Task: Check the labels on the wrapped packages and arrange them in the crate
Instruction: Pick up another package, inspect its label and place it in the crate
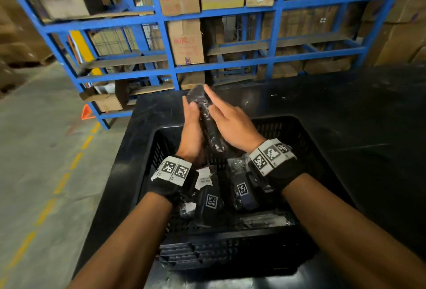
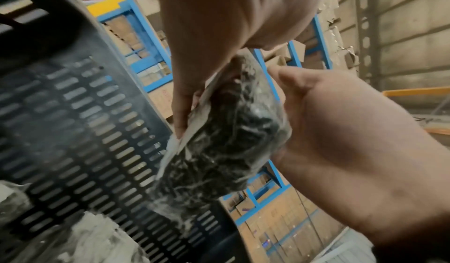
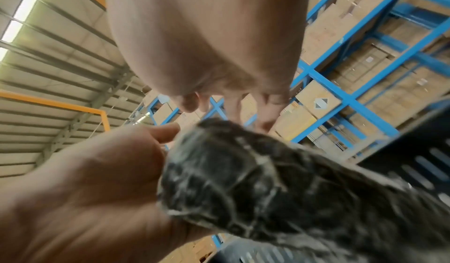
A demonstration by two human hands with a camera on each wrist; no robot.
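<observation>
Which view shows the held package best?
The left wrist view: the package shows nearly whole, with its plastic wrap and a pale flap. The head view has it small and dark between the hands; the right wrist view has it close but blurred.

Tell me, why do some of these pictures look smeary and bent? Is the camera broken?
Likely not. In the head view the blue rack bows from the wide lens, and the cartons blur. In the left wrist view the package is fairly sharp while the crate wall smears. In the right wrist view the package sits very close and looks soft, against bright roof light.
</observation>
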